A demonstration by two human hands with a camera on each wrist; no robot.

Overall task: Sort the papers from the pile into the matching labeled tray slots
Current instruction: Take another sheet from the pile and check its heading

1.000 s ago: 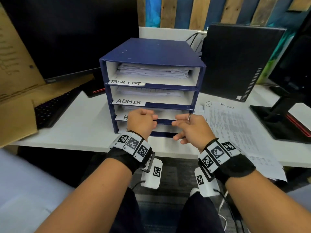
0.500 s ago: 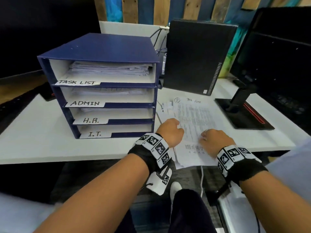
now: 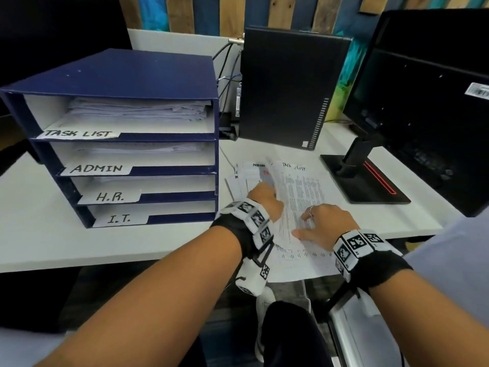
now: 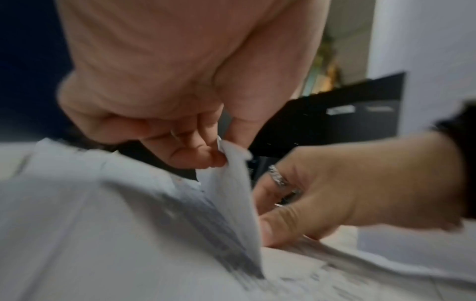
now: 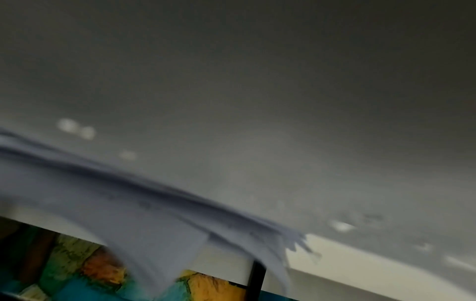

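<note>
Head view. A blue four-slot paper tray (image 3: pixel 137 78) stands on the white desk (image 3: pixel 39 234), its slots labelled from the top TASK LIST (image 3: pixel 78 133), ADMIN (image 3: pixel 96 169), H.R. (image 3: pixel 109 196) and I.T. (image 3: pixel 119 219); the upper two slots visibly hold papers. The pile of papers (image 3: pixel 304 197) lies just right of the tray, its near edge overhanging the desk front. The top sheet is headed TASK LIST; a sheet fanned out beneath it reads ADMIN. The left hand (image 3: pixel 264 198) lifts the left edge of the top sheet, while the right hand (image 3: pixel 326 223) rests on the page, fingers spread and fairly flat, holding the pile down. A black computer case (image 3: pixel 288 86) and a monitor stand (image 3: pixel 365 178) sit behind and to the right.

Left wrist view. The left hand (image 4: pixel 180 114) pinches the raised edge of the sheet (image 4: pixel 231 183) between thumb and curled fingers; the ringed right hand (image 4: pixel 335 189) presses on the paper beside it. The picture is blurred.

Right wrist view. Only the layered paper edges (image 5: pixel 154 203) and a grey blur appear; the right hand's fingers are not shown here.

Step in hand, as judged: separating one sheet from the pile. The next move calls for peeling off a single sheet, confirming its heading, and sliding it flat into the top slot without catching the papers already there
</note>
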